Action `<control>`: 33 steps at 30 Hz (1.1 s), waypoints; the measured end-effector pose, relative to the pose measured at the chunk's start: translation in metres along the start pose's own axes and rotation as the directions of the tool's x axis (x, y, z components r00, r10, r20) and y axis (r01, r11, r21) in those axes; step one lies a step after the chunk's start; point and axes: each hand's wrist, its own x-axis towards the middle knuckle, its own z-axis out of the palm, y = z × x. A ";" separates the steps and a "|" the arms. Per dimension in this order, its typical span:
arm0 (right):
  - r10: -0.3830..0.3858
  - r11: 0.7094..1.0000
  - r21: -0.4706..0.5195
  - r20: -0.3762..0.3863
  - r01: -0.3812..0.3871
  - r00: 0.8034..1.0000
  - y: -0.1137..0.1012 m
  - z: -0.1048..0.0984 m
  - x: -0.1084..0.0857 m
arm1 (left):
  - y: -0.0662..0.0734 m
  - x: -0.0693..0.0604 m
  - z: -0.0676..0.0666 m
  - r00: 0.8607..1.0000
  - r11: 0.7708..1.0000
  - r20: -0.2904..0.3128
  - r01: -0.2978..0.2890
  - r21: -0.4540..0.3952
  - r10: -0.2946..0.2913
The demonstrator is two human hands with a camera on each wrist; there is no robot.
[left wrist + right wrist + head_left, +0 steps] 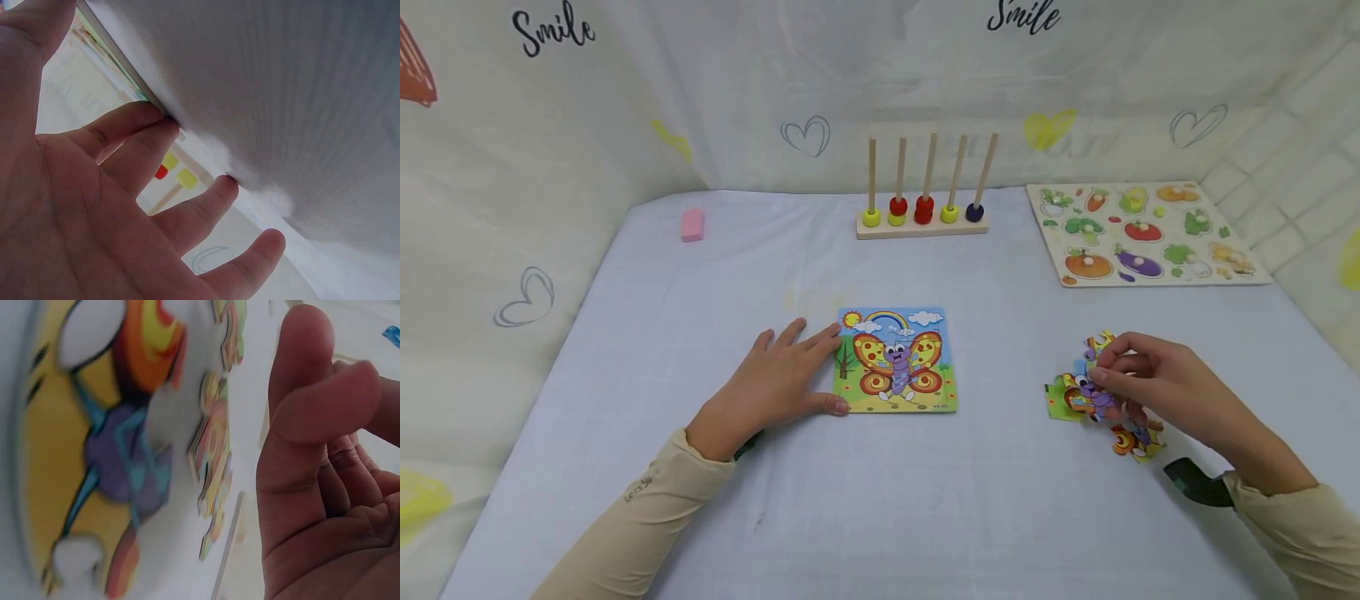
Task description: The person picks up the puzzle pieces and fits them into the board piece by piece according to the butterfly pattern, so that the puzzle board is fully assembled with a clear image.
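A square butterfly picture puzzle (897,362) lies flat on the table in the head view. The left hand (786,375) has its fingers spread at the board's left edge, with thumb and fingertips touching it. Close up in the left wrist view, the left hand (106,206) has its fingertips at the table surface. The right hand (1157,383) is over loose jigsaw pieces (1060,400), thumb and forefinger near each other. The right wrist view shows the curled right hand (325,469) beside a jigsaw piece (125,456); whether the fingertips pinch a piece is unclear.
Behind the puzzle stands a wooden peg abacus (922,227) with coloured beads on upright rods. A vegetable puzzle board (1112,233) lies at the back right. At the back left is a small pink block (692,225). Patterned fabric (737,92) hangs behind the white-covered table (880,517).
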 end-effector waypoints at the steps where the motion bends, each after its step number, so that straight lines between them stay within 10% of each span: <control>1: -0.005 1.000 0.006 0.008 0.005 1.000 -0.001 0.002 0.002 | 0.000 0.000 0.000 1.000 1.000 0.002 0.001 0.001 -0.001; 33: -0.116 0.978 0.180 0.076 0.101 0.990 -0.074 0.051 0.054 | 0.000 0.000 0.000 1.000 1.000 0.004 0.000 0.006 0.000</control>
